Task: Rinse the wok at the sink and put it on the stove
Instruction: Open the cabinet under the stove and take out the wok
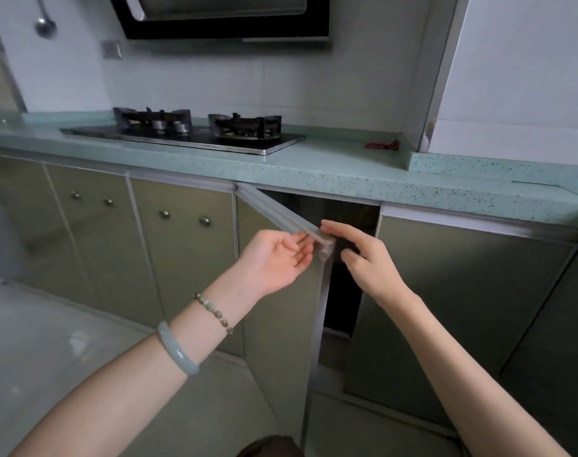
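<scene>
No wok or sink is in view. A black two-burner gas stove (188, 136) sits on the green speckled countertop (347, 173), both burners bare. Below it, a green cabinet door (281, 324) stands partly swung open, showing a dark interior (343, 285). My left hand (274, 258) has its fingertips curled on the top corner of that door's edge. My right hand (363, 255) hovers just right of the same corner with fingers spread, its fingertips touching or almost touching the door; I cannot tell which.
A range hood (221, 18) hangs above the stove and a ladle (44, 24) hangs on the wall at left. A small red item (381, 145) lies on the counter's right end. Closed cabinet doors (182, 245) with round knobs line the left; another door (462, 308) is at right.
</scene>
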